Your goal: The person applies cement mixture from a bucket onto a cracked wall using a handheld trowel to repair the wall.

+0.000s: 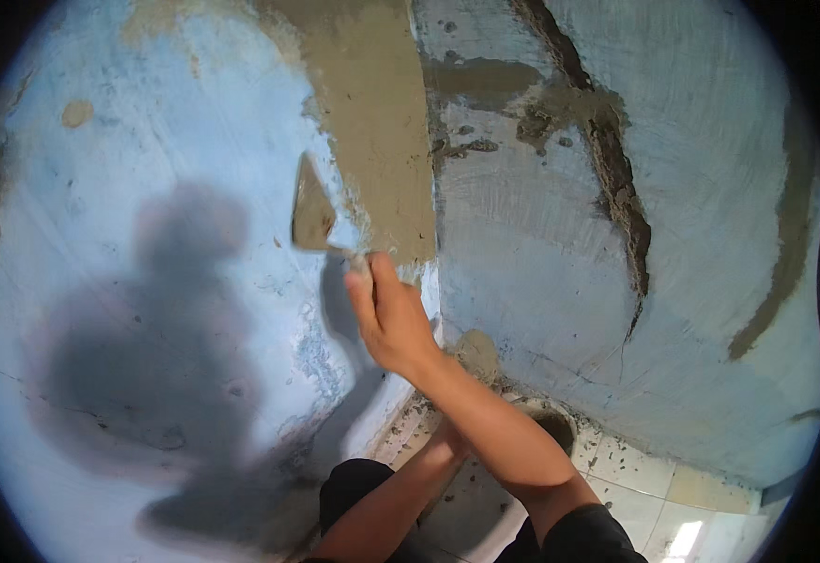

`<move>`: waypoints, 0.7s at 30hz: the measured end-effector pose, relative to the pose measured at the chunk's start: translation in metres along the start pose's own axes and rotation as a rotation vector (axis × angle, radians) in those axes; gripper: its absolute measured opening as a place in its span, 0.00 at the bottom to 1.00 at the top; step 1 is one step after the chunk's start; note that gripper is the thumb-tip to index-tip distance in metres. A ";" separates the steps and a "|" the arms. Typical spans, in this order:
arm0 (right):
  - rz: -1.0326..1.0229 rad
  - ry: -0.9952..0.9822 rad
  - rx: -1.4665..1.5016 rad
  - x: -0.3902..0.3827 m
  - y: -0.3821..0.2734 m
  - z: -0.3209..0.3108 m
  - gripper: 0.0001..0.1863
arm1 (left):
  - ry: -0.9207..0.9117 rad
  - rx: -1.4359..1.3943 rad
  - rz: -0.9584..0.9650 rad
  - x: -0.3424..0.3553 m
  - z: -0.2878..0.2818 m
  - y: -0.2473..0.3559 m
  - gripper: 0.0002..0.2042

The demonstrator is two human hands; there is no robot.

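My right hand (393, 319) is closed around the handle of a pointed trowel (313, 211). The blade, smeared with mortar, is held up by the pale blue wall (241, 113), just left of a strip of grey-brown mortar (377, 131) that runs down the corner. I cannot tell whether the blade touches the wall. My left forearm (386, 507) passes behind the right one, and my left hand is hidden there. Beyond the crossed arms shows a rounded, mortar-coloured thing (477, 355) whose kind I cannot make out.
The right-hand wall (513, 244) has a deep, jagged crack (616, 169) and patches of mortar (485, 83). Below, a round, dark-mouthed container (549, 420) stands on the tiled floor (630, 464), among scattered crumbs. A large shadow (147, 357) falls on the left wall.
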State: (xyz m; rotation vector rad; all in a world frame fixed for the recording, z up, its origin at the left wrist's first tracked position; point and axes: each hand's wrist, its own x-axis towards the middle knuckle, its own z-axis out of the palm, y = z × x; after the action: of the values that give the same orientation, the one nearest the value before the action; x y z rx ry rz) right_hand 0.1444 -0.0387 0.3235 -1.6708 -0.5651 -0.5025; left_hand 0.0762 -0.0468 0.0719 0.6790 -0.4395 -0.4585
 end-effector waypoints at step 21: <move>-0.092 0.229 -0.033 0.064 0.037 -0.033 0.14 | 0.598 0.336 -0.260 0.026 0.053 0.045 0.17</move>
State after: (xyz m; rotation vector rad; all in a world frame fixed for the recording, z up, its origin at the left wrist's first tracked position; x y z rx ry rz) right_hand 0.2173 -0.0707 0.3392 -1.5971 -0.4683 -0.7631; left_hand 0.0806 -0.0559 0.1451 1.1605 0.1472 -0.4039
